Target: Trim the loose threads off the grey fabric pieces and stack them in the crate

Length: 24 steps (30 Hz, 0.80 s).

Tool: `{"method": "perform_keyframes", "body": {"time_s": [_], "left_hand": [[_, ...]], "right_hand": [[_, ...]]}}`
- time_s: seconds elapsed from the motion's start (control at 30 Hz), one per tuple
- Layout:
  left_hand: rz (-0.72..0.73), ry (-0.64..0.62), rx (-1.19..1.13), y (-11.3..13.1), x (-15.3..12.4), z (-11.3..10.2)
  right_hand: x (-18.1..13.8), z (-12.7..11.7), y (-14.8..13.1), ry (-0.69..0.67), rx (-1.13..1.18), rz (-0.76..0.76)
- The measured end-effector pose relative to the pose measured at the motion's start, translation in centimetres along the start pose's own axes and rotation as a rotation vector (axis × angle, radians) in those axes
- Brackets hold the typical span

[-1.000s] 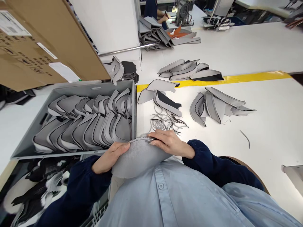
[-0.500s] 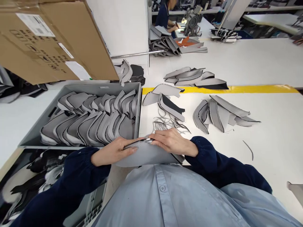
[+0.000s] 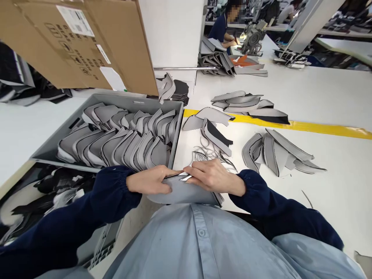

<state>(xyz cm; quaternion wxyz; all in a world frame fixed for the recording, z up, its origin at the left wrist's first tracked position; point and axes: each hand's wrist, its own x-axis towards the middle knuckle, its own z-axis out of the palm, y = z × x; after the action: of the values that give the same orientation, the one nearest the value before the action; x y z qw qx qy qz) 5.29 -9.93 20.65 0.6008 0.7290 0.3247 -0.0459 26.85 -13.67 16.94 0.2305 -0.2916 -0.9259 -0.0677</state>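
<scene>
A grey padded fabric piece [image 3: 186, 195] with a dark edge lies against my body at the table's front. My left hand [image 3: 151, 180] pinches its upper edge, thumb on the near face and fingers behind. Close beside it, my right hand [image 3: 213, 176] is closed around small metal snips [image 3: 185, 177]. Their bright blade tips show at the fabric's edge; the handles are hidden in my palm. Just beyond my right hand, thin grey trimmed strips [image 3: 200, 156] lie in a tangle. A grey and black fabric piece [image 3: 216, 136] rests behind them.
At left stands a grey crate [image 3: 173, 149] with rows of similar pieces, a cardboard box [image 3: 116, 46] behind it. More pieces [image 3: 273, 151] lie to the right, others [image 3: 250, 104] past the yellow tape [image 3: 319, 128]. A co-worker [image 3: 222, 29] sits by a machine [image 3: 252, 38].
The view has shifted, so the table's things appear farther right. Both hands stay on the fabric's edge, and more of the snips' blades shows now.
</scene>
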Motion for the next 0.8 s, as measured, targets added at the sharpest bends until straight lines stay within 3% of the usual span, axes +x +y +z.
{"method": "perform_keyframes", "body": {"time_s": [0.2, 0.5, 0.67, 0.8], "left_hand": [[-0.047, -0.099, -0.165, -0.1, 0.4, -0.6], [-0.198, -0.054, -0.433, -1.7, 0.9, -1.5], [-0.245, -0.015, -0.598, -3.7, 1.4, -2.6], [-0.204, 0.036, -0.646, -6.3, 1.8, -5.0]], "right_hand": [[0.6, 0.6, 0.3, 0.024, 0.013, -0.077], [2.8, 2.1, 0.4, -0.049, 0.009, -0.143], [4.2, 4.1, 1.1, -0.012, 0.091, -0.02], [5.5, 6.8, 2.2, 0.041, 0.242, 0.161]]}}
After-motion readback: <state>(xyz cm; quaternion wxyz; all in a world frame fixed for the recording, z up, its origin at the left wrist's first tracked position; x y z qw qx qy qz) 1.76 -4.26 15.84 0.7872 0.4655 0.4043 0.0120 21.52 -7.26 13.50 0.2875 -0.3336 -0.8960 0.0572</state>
